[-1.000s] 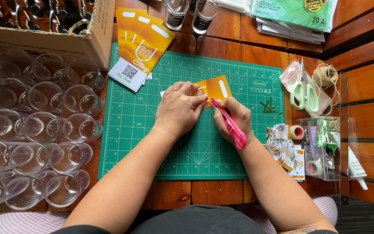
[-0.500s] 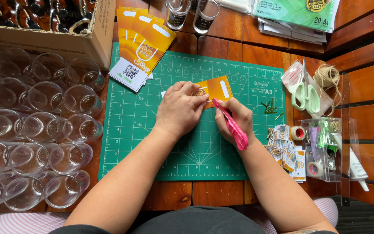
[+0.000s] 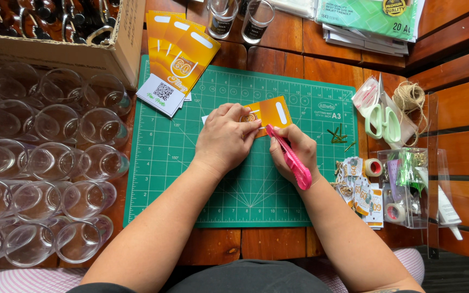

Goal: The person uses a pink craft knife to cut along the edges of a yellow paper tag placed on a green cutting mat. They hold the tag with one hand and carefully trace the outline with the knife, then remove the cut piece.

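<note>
Nearest the camera, two bare forearms reach up from the bottom edge over a wooden surface (image 3: 278,54) onto a green cutting mat (image 3: 180,163). On the mat, the left hand (image 3: 226,138) lies palm down with its fingers curled, pressing on an orange card (image 3: 270,113) that has a white slot near its top; the card lies flat near the middle of the mat, its lower left part hidden under the fingers. Just beside it, the right hand (image 3: 294,149) is closed around a pink craft knife (image 3: 289,157), whose tip touches the card's lower edge close to the left fingertips.

To the left of the mat stand many clear glass cups (image 3: 55,163), packed in rows and touching one another. To the right lie small printed tags (image 3: 362,192), a roll of tape (image 3: 374,167) and a clear plastic box (image 3: 408,190) of small items. Farther off on that side rest pale green scissors (image 3: 384,122) and a ball of twine (image 3: 409,96).

At the mat's far left corner a fanned stack of orange cards (image 3: 183,54) overlaps its edge, next to a cardboard box (image 3: 71,54). Beyond stand two small glass jars (image 3: 240,19) and a green paper pack (image 3: 370,16).
</note>
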